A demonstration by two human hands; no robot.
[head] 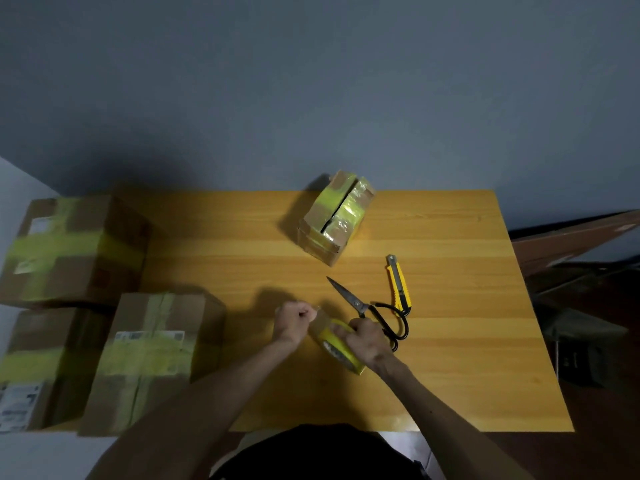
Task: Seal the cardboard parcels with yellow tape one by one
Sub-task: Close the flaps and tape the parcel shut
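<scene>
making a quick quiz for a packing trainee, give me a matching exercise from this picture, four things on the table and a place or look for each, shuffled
Things:
1 tape roll
2 scissors
3 utility knife
4 small parcel

Place or look:
a at the far edge of the table, a gap along its top
b gripped by the right hand
c yellow and black body, farthest right of the four
d black handles, blades pointing far-left

Pairs: 1-b, 2-d, 3-c, 4-a
</scene>
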